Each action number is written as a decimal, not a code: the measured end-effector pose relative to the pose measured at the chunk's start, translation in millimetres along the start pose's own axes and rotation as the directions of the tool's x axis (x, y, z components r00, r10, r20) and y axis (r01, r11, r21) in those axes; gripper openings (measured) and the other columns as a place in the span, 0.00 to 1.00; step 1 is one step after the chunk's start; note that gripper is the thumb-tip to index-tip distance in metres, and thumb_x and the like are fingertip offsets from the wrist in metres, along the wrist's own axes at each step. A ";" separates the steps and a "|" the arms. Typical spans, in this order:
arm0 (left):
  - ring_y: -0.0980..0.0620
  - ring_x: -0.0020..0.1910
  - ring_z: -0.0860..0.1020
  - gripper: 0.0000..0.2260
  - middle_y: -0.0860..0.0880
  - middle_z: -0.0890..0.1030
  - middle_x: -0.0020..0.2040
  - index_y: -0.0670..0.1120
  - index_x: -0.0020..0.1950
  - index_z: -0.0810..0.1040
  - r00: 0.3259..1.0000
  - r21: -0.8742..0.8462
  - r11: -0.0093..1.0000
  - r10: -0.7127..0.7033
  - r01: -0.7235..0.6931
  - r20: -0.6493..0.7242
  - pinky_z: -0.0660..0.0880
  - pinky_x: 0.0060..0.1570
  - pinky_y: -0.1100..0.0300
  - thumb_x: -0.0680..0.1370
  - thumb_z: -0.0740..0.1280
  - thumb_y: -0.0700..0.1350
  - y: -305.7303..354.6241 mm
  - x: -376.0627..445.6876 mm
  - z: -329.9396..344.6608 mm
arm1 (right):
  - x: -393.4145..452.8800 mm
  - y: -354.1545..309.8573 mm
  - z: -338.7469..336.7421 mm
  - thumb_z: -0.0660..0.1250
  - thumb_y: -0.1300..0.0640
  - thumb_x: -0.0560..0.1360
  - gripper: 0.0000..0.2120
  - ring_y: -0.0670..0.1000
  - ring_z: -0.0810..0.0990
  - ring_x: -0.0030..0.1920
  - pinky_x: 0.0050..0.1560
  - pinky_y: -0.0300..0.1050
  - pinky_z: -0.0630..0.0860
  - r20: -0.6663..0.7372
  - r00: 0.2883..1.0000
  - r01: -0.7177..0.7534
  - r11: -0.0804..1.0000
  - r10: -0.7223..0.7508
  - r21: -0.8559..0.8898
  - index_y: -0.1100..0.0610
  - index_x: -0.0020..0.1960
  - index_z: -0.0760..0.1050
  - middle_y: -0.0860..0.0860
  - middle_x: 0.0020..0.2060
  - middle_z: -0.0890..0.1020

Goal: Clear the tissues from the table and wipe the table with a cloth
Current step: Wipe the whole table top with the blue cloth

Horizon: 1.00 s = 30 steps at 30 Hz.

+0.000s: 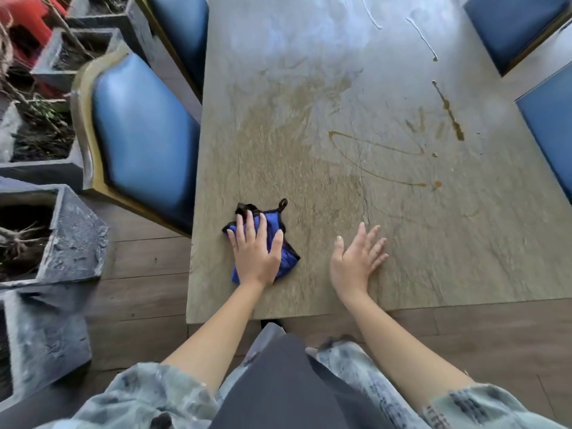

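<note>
Your left hand (255,253) lies flat on the blue cloth (280,243) near the desk's (278,134) near-left corner, fingers (244,224) straight and pressing, not clenched. Your right hand (356,261) rests released on bare desk beside it. No tissues show. Press evenly and sweep toward the brown spill streaks (448,113) at far right, overlapping passes; the white smear (424,37) beyond probably needs a fresh fold of cloth.

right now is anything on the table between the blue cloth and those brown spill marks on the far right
Nothing visible. The left hand presses the blue black-edged cloth flat on the stone-look table; only bare tabletop lies between it and the brown spill streaks. The right hand rests open nearby, below that path.
</note>
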<state>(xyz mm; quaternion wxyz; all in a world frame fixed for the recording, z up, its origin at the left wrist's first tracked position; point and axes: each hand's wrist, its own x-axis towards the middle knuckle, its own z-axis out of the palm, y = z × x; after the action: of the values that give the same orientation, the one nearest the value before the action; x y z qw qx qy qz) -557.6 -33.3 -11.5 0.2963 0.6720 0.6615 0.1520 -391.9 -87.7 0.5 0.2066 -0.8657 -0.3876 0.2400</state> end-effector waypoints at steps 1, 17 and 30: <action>0.52 0.78 0.48 0.30 0.50 0.56 0.78 0.46 0.77 0.59 0.999 -0.269 0.963 -0.011 0.021 0.037 0.36 0.75 0.49 0.78 0.47 0.58 1.5 1.9 -4.1 | -6.8 -15.9 8.9 0.52 0.46 0.81 0.30 0.60 0.37 0.76 0.72 0.60 0.32 -0.005 0.996 0.089 0.996 -0.089 -0.005 0.57 0.78 0.49 0.58 0.77 0.42; 0.48 0.78 0.53 0.23 0.45 0.65 0.75 0.43 0.73 0.65 0.956 0.255 0.962 0.162 -0.098 -0.246 0.36 0.74 0.42 0.80 0.57 0.50 -93.5 -57.0 -34.5 | -24.5 -17.9 53.5 0.56 0.47 0.80 0.21 0.53 0.57 0.76 0.73 0.64 0.51 0.417 0.455 0.889 0.378 -0.787 -0.257 0.45 0.72 0.66 0.50 0.74 0.65; 0.47 0.77 0.56 0.20 0.45 0.66 0.74 0.44 0.70 0.70 0.955 0.100 0.970 0.237 -0.222 -0.180 0.42 0.74 0.40 0.78 0.58 0.43 3.6 -28.5 28.4 | 24.1 54.7 -9.3 0.58 0.54 0.78 0.21 0.51 0.58 0.76 0.75 0.55 0.48 0.345 0.489 0.872 0.435 -0.801 -0.224 0.49 0.71 0.68 0.50 0.73 0.66</action>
<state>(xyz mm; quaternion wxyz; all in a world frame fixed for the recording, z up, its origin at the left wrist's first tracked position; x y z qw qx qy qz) -540.1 -66.7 -26.1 0.1852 0.7378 0.6095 0.2231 -341.2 -104.4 -28.0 0.0935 -0.5528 -0.8211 0.1075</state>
